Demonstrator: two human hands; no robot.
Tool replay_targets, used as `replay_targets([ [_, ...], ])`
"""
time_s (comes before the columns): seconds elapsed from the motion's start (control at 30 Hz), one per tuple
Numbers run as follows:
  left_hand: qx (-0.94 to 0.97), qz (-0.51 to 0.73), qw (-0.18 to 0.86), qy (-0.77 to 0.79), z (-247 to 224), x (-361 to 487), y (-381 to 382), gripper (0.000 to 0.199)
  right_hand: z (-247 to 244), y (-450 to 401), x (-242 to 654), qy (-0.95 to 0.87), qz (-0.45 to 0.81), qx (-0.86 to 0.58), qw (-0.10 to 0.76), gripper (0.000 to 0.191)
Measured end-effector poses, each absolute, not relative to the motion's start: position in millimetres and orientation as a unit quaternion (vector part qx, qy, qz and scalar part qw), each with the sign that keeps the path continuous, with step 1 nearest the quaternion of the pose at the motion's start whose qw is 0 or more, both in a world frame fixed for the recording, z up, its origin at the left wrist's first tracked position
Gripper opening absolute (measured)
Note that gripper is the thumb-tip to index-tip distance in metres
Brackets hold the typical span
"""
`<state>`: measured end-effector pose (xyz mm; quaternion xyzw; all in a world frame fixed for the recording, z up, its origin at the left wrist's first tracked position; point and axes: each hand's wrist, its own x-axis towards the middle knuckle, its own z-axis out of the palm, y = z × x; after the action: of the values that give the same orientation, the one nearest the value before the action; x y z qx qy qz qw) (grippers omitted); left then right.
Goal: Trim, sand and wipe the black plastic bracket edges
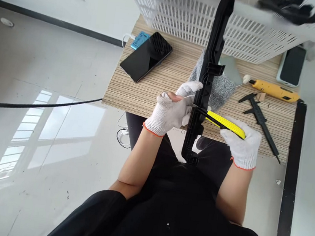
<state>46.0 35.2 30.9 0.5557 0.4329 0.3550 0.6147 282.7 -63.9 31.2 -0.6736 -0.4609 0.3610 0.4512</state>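
Observation:
A long black plastic part [208, 68] runs from the top of the view down to my lap, crossing the table edge. Wrapped around its lower middle is my left hand [173, 108], in a white knit glove with the thumb tip bare. My right hand [243, 142], gloved the same way, grips a yellow and black utility knife [225, 123]. The knife points left, and its blade lies against the plastic part close to my left fingers. A grey cloth [221, 91] lies on the table beneath the part.
On the wood-grain table [137, 92] lie a black phone [147, 56], a blue device [140, 40], a yellow rotary tool [275, 89], dark calipers [262, 119] and a second phone [291, 65]. A white slatted basket [184, 16] stands at the back. A black cable [38, 105] extends left.

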Motion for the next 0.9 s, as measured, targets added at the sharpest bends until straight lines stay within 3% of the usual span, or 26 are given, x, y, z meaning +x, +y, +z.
replay_targets([
  [0.07,0.457,0.381,0.742,0.309,27.0,47.6,36.9,0.087,30.4,-62.1,282.1,-0.488,0.341,-0.674,0.437,0.045],
  [0.17,0.41,0.381,0.793,0.239,20.1,46.3,39.4,0.086,33.1,-60.5,279.1,-0.509,0.336,-0.667,0.428,0.045],
  [0.43,0.358,0.366,0.838,0.188,11.9,42.9,46.8,0.098,35.3,-61.4,298.1,-0.52,0.406,-0.618,0.428,0.042],
  [0.9,0.337,0.359,0.853,0.17,9.9,43.4,46.7,0.117,35.5,-66.3,312.2,-0.505,0.407,-0.643,0.407,0.047],
])
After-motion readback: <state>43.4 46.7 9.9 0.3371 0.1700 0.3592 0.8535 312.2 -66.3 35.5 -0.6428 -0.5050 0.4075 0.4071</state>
